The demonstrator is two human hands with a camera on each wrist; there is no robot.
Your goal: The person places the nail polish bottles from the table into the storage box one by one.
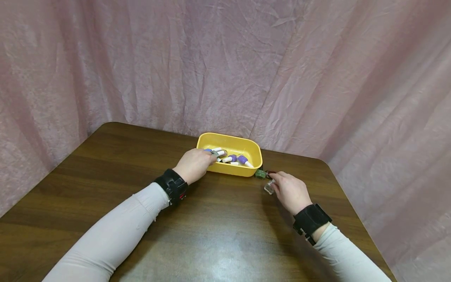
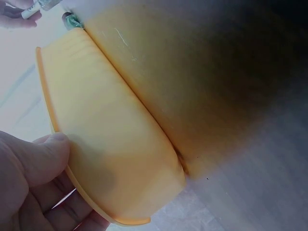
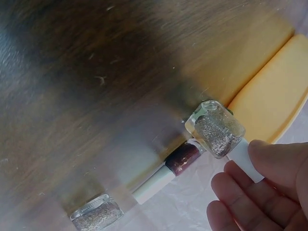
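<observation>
My left hand (image 1: 195, 164) grips the near left rim of a yellow plastic bin (image 1: 229, 169). In the left wrist view the thumb (image 2: 54, 151) presses on its outer wall, with the other fingers behind the rim. Several nail polish bottles with white caps lie inside, among them a purple one (image 1: 242, 159). Off the bin's right end, my right hand (image 1: 291, 192) pinches the white cap (image 3: 245, 161) of a clear nail polish bottle with silver glitter (image 3: 216, 131). Beneath it lies a dark red bottle (image 3: 184, 158) with a white cap.
A green bottle (image 1: 260, 174) lies against the bin's near right corner. Another glitter bottle (image 3: 98, 214) shows low in the right wrist view. The brown wooden table (image 1: 211, 227) reaches back to a pink curtain (image 1: 225, 66).
</observation>
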